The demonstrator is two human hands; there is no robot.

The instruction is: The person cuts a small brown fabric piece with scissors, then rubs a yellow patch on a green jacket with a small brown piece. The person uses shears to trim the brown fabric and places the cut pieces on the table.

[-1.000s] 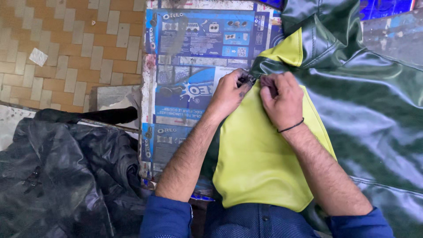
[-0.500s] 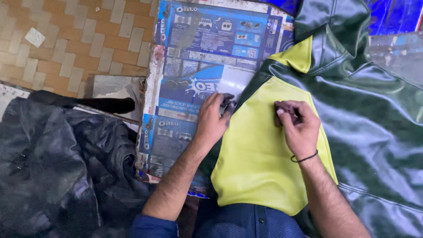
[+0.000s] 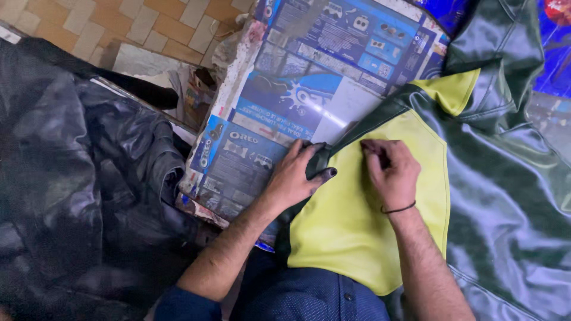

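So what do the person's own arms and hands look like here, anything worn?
Both forearms are bare, with dark blue sleeves pushed up near the elbows. The right hand has a thin black band around the wrist. The left hand wears nothing, but its fingertips are stained dark. No gloves, rings or watch visible.

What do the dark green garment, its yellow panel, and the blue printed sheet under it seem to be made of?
The dark green garment looks like leather or faux leather: it is glossy, with soft highlights on its folds. The yellow panel seems a matte, smooth sheet, perhaps lining or coated fabric; which one cannot be told. The blue printed sheet looks like glossy printed cardboard or laminate, with worn edges. The left hand presses the dark edge.
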